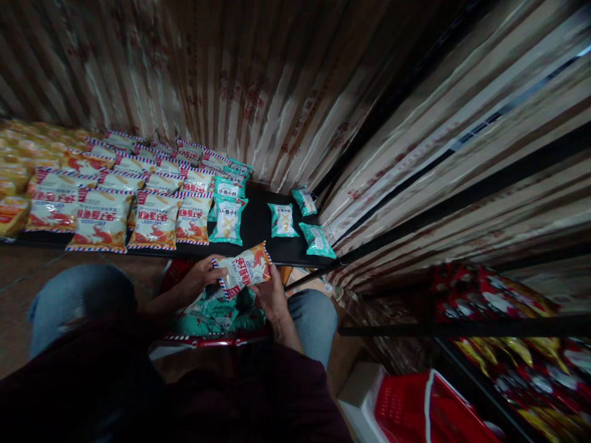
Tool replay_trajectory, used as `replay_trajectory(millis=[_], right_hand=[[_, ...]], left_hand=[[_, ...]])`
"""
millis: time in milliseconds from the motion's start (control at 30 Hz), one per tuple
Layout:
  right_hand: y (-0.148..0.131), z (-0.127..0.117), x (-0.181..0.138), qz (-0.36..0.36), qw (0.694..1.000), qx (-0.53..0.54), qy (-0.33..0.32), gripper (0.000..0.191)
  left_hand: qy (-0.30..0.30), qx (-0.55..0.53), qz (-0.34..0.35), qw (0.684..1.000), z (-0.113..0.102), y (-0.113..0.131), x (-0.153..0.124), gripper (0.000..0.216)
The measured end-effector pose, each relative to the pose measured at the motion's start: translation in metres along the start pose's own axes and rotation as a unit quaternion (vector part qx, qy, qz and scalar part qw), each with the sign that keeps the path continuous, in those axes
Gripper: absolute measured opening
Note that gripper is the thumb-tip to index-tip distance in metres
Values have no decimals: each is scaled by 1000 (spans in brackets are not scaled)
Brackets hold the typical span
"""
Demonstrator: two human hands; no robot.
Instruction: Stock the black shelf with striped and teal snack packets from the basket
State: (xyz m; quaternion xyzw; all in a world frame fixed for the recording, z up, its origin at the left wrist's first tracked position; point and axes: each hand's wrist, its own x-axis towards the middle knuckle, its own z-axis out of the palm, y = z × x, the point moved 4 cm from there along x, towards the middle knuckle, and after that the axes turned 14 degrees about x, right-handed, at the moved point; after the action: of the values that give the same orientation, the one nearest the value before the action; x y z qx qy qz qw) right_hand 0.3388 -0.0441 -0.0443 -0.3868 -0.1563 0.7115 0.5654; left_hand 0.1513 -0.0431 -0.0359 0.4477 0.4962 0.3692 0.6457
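Between my two hands I hold a white and orange snack bag with red lettering, tilted above a red basket. My left hand grips its left end, and my right hand has hold of the lower right end. Several teal snack bags lie in the basket between my knees. On the black shelf ahead, rows of matching white and orange bags stand at the left. A column of teal bags stands beside them, with a few more teal bags apart on the right.
Yellow packets fill the shelf's far left. A pleated plastic-like curtain hangs behind. Black rack bars and shelves of red packets are at the right. Below them are another red basket and a white box.
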Motion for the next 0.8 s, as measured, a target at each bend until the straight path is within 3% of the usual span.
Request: replay_trajectory(millis=[100, 300, 433, 600, 800], right_hand=[[-3, -2, 1, -1, 1000, 4, 18, 54], [-8, 0, -4, -3, 999, -36, -33, 47], [-7, 1, -9, 31, 997, -64, -34, 42], [-3, 10, -13, 78, 991, -73, -82, 45], [6, 6, -12, 99, 992, -61, -57, 51]], left_hand=[[-7, 8, -5, 1000, -2, 1, 1, 60], [-2, 12, 18, 1000, -6, 4, 3, 61], [4, -11, 13, 1000, -6, 8, 1, 54], [11, -11, 1, 1000, -8, 16, -6, 55], [9, -9, 1, 1000, -13, 13, -5, 56]])
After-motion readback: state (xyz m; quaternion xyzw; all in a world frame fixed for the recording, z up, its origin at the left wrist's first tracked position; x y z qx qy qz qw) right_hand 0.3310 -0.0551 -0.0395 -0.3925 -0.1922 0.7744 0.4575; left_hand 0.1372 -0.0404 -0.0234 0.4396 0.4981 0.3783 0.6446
